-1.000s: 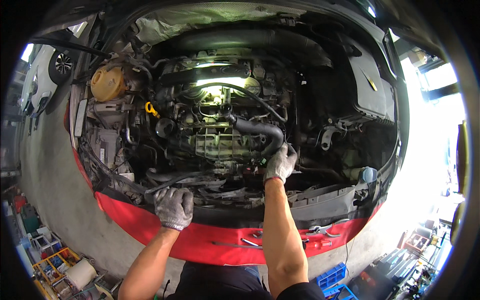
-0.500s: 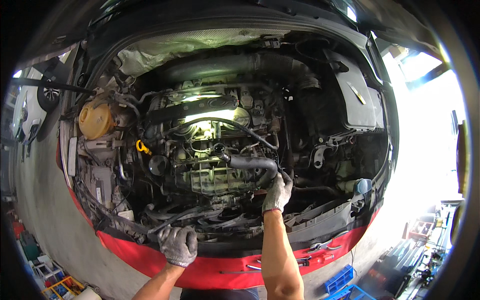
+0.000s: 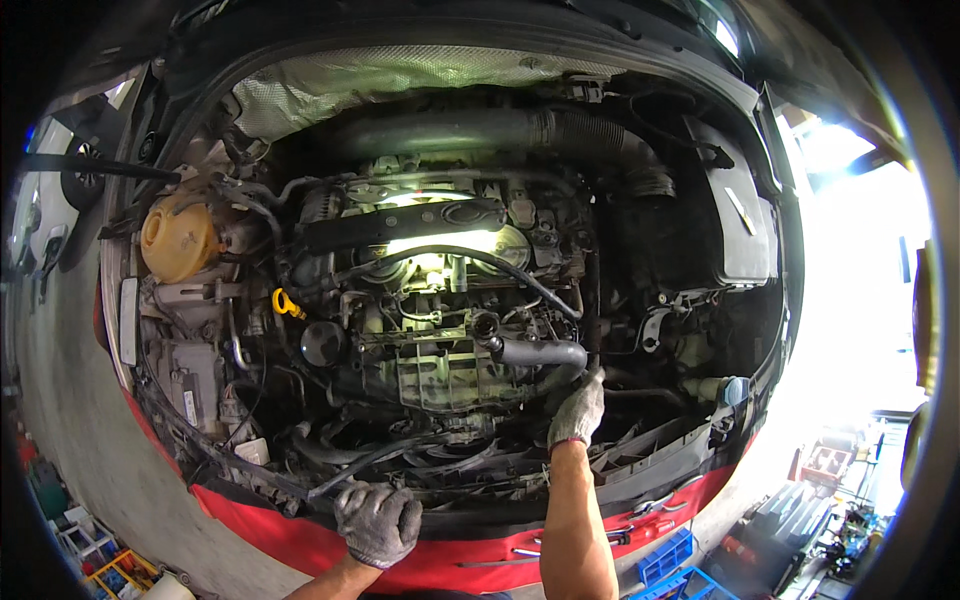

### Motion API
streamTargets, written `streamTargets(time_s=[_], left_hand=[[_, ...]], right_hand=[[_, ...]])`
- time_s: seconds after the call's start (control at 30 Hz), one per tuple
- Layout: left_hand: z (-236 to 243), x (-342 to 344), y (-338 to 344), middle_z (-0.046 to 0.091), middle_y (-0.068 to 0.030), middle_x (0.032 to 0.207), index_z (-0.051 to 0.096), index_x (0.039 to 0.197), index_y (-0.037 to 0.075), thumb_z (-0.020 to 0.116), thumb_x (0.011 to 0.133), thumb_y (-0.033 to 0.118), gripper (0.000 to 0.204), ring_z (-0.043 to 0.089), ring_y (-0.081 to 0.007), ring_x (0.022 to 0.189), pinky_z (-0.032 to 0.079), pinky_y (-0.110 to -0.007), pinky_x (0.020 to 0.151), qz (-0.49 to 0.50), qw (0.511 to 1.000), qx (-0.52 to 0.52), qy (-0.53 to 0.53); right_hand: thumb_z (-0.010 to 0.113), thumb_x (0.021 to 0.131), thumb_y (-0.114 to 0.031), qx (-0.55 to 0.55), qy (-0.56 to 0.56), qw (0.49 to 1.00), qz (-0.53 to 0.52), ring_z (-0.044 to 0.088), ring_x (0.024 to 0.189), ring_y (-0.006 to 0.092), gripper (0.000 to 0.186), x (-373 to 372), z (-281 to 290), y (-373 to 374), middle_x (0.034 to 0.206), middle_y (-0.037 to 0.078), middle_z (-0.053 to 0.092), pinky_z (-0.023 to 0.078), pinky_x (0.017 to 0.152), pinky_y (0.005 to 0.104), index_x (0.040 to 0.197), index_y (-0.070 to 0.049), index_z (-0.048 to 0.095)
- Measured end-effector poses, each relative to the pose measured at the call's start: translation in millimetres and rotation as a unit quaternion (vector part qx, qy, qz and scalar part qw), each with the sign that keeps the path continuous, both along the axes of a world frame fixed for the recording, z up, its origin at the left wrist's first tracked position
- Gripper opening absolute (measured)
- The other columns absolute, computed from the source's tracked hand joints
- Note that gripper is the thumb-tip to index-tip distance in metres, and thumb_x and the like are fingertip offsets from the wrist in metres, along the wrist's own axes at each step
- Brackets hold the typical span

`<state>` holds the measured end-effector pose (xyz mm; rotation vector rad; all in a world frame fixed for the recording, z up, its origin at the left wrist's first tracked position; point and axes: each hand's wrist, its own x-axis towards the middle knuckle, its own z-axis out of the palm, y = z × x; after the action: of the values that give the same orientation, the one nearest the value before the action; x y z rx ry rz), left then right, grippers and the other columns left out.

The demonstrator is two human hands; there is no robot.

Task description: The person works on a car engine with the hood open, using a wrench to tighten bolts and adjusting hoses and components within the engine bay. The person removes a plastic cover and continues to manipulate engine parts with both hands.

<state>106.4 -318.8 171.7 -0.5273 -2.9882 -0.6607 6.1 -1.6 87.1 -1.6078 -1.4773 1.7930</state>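
Wearing a grey knit glove, my right hand point(image 3: 578, 412) reaches into the front right of the engine bay. It is closed at the bend of a thick black hose point(image 3: 540, 353); some of its fingers are hidden. The hose's open round end point(image 3: 486, 325) points up above the engine. My left hand point(image 3: 378, 522), also gloved, lies with curled fingers at the front edge of the bay; whatever is under those fingers is hidden. Just beyond it runs a thin black hose point(image 3: 345, 476). A dark pulley-like cover bar point(image 3: 405, 224) and a bright light stand behind.
A yellow-brown coolant tank point(image 3: 180, 243) and a yellow dipstick handle point(image 3: 288, 304) are at left. An air filter box point(image 3: 745, 220) fills the right. Pliers point(image 3: 650, 506) and a red-handled screwdriver point(image 3: 652, 531) rest on the red cover point(image 3: 450, 553). Blue crates point(image 3: 668, 558) stand below.
The whole view has shifted, so the engine appears lower and further right. My right hand stays by the thick hose, and my left hand stays curled at the front edge.
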Motion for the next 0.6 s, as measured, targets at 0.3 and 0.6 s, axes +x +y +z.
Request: streamTargets(time_s=[0.3,0.6], left_hand=[[-0.7,-3.3,-7.2,0.067,-0.0014,0.083,0.071,0.087,0.017,0.075,0.077,0.029,0.016,0.063,-0.0275,0.092,0.039,-0.046,0.096,-0.042,0.996,0.049,-0.060],[1.1,-10.3,-10.0,0.066,-0.0005,0.081,0.071,0.088,0.017,0.077,0.073,0.028,0.019,0.065,-0.0255,0.089,0.040,-0.044,0.094,-0.052,0.994,0.062,-0.072]], right_hand=[[0.059,0.102,-0.046,-0.038,0.013,0.997,-0.063,0.065,0.082,0.0138,0.042,2.4,-1.2,-1.3,0.093,0.001,0.070,0.051,0.070,0.0301,0.119,-0.009,0.069],[0.061,0.104,-0.032,0.002,0.117,0.991,-0.059,0.063,0.099,0.0165,0.037,11.2,-11.1,-5.2,0.113,0.004,0.069,0.051,0.086,0.0329,0.129,-0.005,0.063]])
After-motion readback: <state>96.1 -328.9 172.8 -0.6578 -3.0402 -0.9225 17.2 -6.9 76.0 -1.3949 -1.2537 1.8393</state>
